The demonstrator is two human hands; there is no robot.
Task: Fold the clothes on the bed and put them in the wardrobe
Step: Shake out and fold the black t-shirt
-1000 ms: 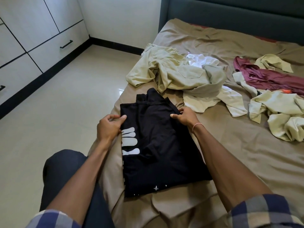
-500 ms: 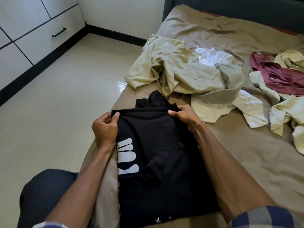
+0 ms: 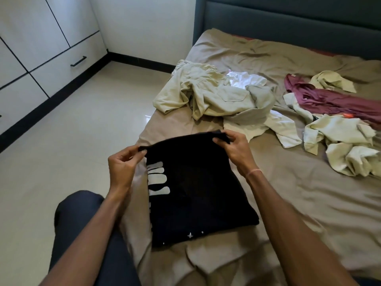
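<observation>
Black garment point(image 3: 198, 182): matt cloth, pale smooth print at left edge. Bed sheet point(image 3: 309, 203): tan cloth, creased, matt. Floor point(image 3: 82, 141): glossy tile, reflective. Wardrobe point(image 3: 41, 38): smooth white fronts, probably laminate. Headboard point(image 3: 288, 17): matt upholstery.

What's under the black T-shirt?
The tan bedsheet shows around the black T-shirt, whose near part lies on it. The left hand and right hand pinch its raised far edge. Anything directly beneath is covered.
</observation>
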